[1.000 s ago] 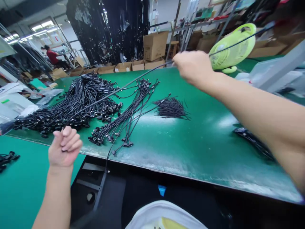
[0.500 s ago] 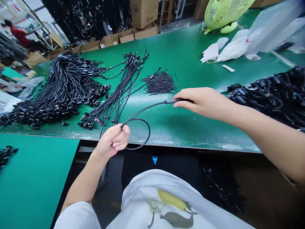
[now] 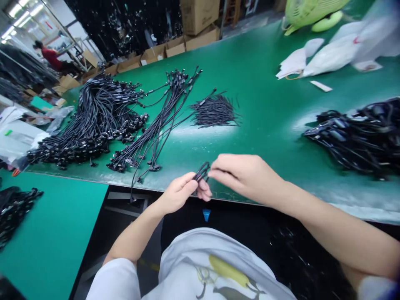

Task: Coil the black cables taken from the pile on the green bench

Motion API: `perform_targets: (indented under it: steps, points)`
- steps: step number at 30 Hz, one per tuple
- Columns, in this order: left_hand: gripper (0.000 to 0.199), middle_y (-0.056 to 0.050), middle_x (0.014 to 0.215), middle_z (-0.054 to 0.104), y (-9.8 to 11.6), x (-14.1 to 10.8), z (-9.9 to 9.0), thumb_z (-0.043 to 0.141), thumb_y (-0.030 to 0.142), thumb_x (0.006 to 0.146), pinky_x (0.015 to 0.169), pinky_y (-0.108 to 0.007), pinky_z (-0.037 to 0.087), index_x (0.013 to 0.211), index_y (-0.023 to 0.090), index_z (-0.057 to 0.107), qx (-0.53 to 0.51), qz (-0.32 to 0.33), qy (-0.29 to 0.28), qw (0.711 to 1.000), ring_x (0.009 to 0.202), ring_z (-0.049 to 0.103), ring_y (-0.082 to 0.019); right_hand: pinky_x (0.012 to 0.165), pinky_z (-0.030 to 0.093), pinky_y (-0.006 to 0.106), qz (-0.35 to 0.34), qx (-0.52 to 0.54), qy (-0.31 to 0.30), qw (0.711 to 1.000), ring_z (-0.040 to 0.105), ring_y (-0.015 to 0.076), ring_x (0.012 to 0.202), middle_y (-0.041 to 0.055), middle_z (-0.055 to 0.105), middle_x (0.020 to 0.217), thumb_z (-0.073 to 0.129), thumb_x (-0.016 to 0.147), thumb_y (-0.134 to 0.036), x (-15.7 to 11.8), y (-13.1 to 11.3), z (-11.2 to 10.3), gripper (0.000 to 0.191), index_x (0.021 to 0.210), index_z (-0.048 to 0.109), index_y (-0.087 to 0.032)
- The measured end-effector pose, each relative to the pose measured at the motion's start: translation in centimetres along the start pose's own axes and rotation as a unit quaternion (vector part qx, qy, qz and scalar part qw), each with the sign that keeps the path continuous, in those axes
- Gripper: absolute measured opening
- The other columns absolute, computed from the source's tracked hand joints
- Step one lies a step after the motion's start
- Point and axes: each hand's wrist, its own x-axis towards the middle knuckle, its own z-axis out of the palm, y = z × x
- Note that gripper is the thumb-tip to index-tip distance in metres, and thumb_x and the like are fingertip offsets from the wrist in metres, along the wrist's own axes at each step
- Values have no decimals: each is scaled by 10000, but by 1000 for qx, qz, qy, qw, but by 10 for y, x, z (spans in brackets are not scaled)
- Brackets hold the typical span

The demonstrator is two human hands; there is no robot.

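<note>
A black cable (image 3: pixel 202 171), gathered into small loops, is pinched between the thumb and fingers of my left hand (image 3: pixel 183 192) above the table's front edge. My right hand (image 3: pixel 239 175) is closed at the right side of the loops, its fingertips on the cable. Beyond my hands lies a pile of short black ties (image 3: pixel 215 110). To the left of that, a loose bundle of straight black cables (image 3: pixel 162 112) with connectors stretches across the table. One cable end hangs over the front edge.
A big heap of black cables (image 3: pixel 96 108) covers the left of the green table (image 3: pixel 262 121). Coiled cables (image 3: pixel 353 133) lie at the right. A green fan (image 3: pixel 309 14) and white plastic bags (image 3: pixel 334 50) stand at the back right. A person in red (image 3: pixel 51 58) sits far left.
My right hand has come down and left to my left hand. The cable stretched between them is now wound into small loops. The view has shifted slightly.
</note>
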Motion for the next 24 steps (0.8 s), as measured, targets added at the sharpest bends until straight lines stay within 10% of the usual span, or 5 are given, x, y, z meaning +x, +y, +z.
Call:
perform_targets:
  steps: [6,12,16,20,24]
  points:
    - [380,25,616,521,-4,12,4,636,513,840,515,-214,365,774,158,517,-232,-10,14,973,464,425,-61,685,478,292,178,266,141,937,582,164,782,50,602,867,578,840,-595,-7,22,39,450,1012,593,-179]
    - [504,28,578,465,-27,22,35,445,638,895,770,-312,451,708,171,483,-238,-62,94,965,594,497,-115,434,247,189,310,561,217,737,279,45,481,-60,367,600,589,873,-507,-10,9,73,366,735,538,-171]
    - [409,70,586,371,-44,16,35,422,590,927,686,-283,407,826,194,444,-118,-18,136,984,569,430,-110,617,476,209,319,677,224,624,526,83,665,-17,532,727,746,742,-498,-5,1,69,366,774,579,-173]
    - [324,5,731,508,-45,11,27,368,468,976,695,-292,397,916,177,497,111,-41,66,991,674,483,-143,768,538,293,302,673,242,630,634,156,867,62,644,975,748,712,-557,-1,-11,72,476,955,595,-177]
    - [316,-83,958,610,-37,10,24,383,402,967,867,-360,430,1043,163,576,188,-34,-26,981,911,559,-222,531,476,209,257,618,298,680,558,50,559,-34,576,921,762,747,-378,1,-19,75,380,855,437,-215]
